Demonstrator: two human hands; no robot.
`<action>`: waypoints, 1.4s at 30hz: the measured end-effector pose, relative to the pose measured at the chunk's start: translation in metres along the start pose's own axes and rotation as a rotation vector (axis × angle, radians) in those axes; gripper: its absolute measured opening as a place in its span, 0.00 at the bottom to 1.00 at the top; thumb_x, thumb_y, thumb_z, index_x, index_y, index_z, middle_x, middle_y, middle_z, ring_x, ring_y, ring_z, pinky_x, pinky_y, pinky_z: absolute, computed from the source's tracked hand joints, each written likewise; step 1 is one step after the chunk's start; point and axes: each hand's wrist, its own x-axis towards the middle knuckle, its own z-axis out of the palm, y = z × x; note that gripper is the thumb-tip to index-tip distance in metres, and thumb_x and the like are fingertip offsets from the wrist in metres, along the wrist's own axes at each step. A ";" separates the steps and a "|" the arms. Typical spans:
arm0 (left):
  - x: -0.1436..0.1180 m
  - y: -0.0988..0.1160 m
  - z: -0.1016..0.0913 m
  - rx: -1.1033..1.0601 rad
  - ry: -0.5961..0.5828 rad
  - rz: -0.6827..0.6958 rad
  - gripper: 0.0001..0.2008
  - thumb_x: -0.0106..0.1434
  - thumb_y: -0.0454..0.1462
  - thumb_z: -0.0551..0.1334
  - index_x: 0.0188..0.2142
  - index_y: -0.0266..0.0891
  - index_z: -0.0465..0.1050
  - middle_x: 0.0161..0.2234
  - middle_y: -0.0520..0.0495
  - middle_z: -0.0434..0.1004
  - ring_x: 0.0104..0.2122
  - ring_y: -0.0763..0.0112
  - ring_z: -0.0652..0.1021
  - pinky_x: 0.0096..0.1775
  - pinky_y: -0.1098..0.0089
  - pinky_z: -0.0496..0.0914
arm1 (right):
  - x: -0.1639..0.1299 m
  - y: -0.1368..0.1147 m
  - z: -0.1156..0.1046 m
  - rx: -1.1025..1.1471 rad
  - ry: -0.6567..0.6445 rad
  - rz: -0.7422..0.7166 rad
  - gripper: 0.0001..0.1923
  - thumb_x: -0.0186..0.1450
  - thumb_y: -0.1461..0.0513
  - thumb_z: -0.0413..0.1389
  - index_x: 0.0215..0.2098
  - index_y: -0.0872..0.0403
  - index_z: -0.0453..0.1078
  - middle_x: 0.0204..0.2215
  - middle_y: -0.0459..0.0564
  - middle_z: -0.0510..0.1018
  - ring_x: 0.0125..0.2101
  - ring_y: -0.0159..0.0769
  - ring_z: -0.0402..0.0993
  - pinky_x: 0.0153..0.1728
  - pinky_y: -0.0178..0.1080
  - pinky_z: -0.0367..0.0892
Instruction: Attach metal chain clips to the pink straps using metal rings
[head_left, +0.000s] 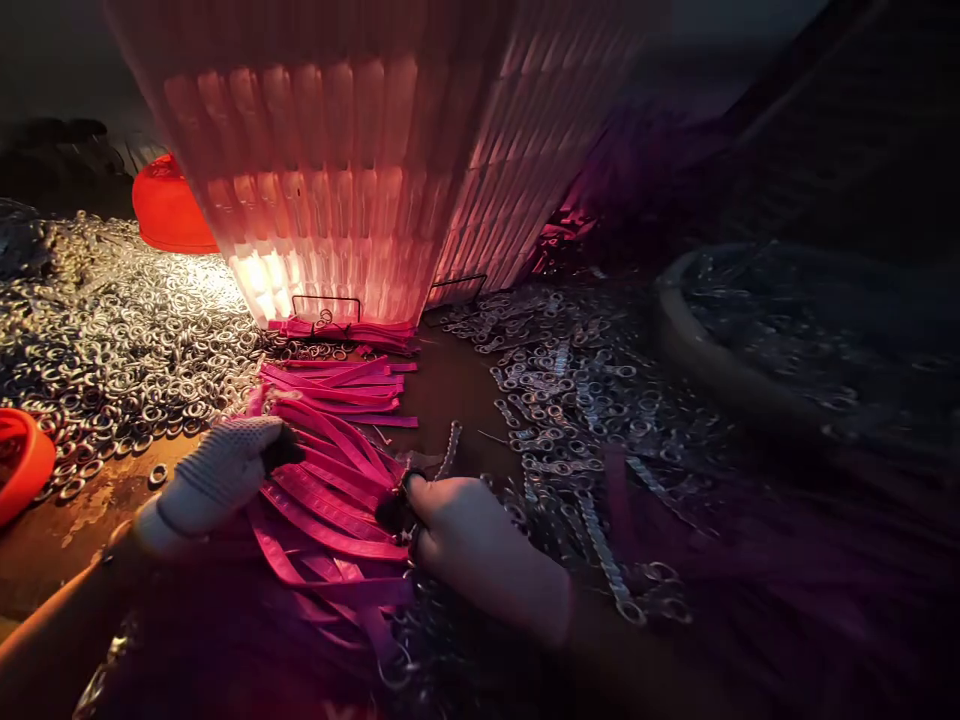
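Pink straps [326, 505], flat and narrow, lie in a loose bundle between my hands. My left hand [217, 480], in a white knitted glove with dark fingertips, is closed at the left side of the bundle on a pink strap. On the right side, my gloved right hand [480, 545] pinches the strap ends between thumb and fingers; its fingertips are dark too. What exactly lies inside each pinch is partly hidden. Beyond my hands, another row of pink straps [337, 385] rests on the table.
Loose metal rings [135, 340] are heaped at left, beside an orange-red container [26, 465] and a bright orange object [172, 210]. A tall ribbed translucent box [322, 190] stands ahead. Metal pieces with ringed ends [570, 400] cover the right; a large round basin [697, 330] stands beyond.
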 end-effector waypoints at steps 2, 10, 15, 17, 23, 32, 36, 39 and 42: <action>-0.003 -0.001 -0.019 0.185 0.047 0.053 0.08 0.53 0.43 0.67 0.31 0.43 0.82 0.31 0.46 0.82 0.32 0.62 0.77 0.39 0.68 0.71 | -0.014 -0.007 0.003 0.018 0.000 0.047 0.09 0.58 0.68 0.53 0.35 0.56 0.72 0.33 0.54 0.79 0.31 0.40 0.74 0.29 0.38 0.55; -0.010 0.020 0.005 -0.558 0.071 -0.480 0.22 0.64 0.54 0.58 0.47 0.43 0.75 0.32 0.47 0.79 0.18 0.76 0.67 0.14 0.79 0.56 | -0.058 0.056 0.035 0.081 0.391 0.396 0.15 0.59 0.71 0.51 0.42 0.58 0.74 0.41 0.58 0.77 0.43 0.44 0.71 0.44 0.41 0.65; 0.006 0.034 0.054 -1.100 -0.189 -0.626 0.26 0.64 0.55 0.58 0.41 0.33 0.74 0.37 0.37 0.78 0.24 0.73 0.75 0.12 0.82 0.53 | -0.071 0.114 0.062 -0.202 0.245 0.621 0.12 0.57 0.74 0.49 0.27 0.56 0.71 0.33 0.60 0.78 0.30 0.42 0.72 0.31 0.39 0.61; 0.007 0.038 0.068 -1.166 -0.345 -0.635 0.29 0.61 0.58 0.59 0.42 0.32 0.74 0.36 0.37 0.78 0.24 0.71 0.76 0.12 0.81 0.53 | -0.074 0.122 0.074 -0.184 0.227 0.583 0.12 0.57 0.74 0.48 0.26 0.54 0.68 0.31 0.58 0.77 0.29 0.41 0.71 0.30 0.38 0.60; -0.001 0.044 0.074 -1.172 -0.600 -0.598 0.29 0.58 0.57 0.63 0.45 0.34 0.75 0.42 0.36 0.78 0.34 0.61 0.81 0.12 0.81 0.54 | -0.093 0.134 0.089 0.056 0.332 0.712 0.11 0.57 0.69 0.47 0.22 0.47 0.59 0.20 0.50 0.70 0.22 0.40 0.65 0.24 0.39 0.56; -0.017 0.027 0.076 -0.675 -0.372 -0.314 0.14 0.63 0.44 0.60 0.42 0.37 0.69 0.31 0.42 0.81 0.14 0.74 0.74 0.12 0.79 0.53 | -0.113 0.124 0.099 0.106 0.461 0.718 0.11 0.59 0.66 0.50 0.21 0.47 0.64 0.18 0.51 0.68 0.22 0.43 0.66 0.24 0.40 0.57; -0.021 0.029 0.082 -0.630 -0.351 -0.280 0.14 0.65 0.46 0.57 0.41 0.37 0.66 0.25 0.45 0.80 0.11 0.75 0.71 0.11 0.80 0.52 | -0.113 0.113 0.101 0.139 0.566 0.608 0.10 0.61 0.66 0.48 0.27 0.50 0.70 0.25 0.56 0.75 0.27 0.46 0.71 0.30 0.42 0.63; -0.023 0.033 0.088 -0.642 -0.391 -0.219 0.15 0.64 0.43 0.55 0.47 0.36 0.66 0.23 0.46 0.78 0.11 0.75 0.70 0.12 0.79 0.55 | -0.106 0.095 0.085 0.288 0.678 0.454 0.13 0.63 0.61 0.49 0.36 0.52 0.75 0.27 0.53 0.78 0.27 0.45 0.72 0.33 0.42 0.67; -0.025 0.042 0.095 -0.618 -0.389 -0.144 0.18 0.61 0.38 0.56 0.50 0.35 0.67 0.27 0.46 0.78 0.12 0.76 0.71 0.13 0.79 0.58 | -0.090 0.064 0.061 0.397 0.683 0.262 0.17 0.65 0.61 0.49 0.48 0.51 0.74 0.33 0.51 0.80 0.32 0.43 0.75 0.36 0.41 0.70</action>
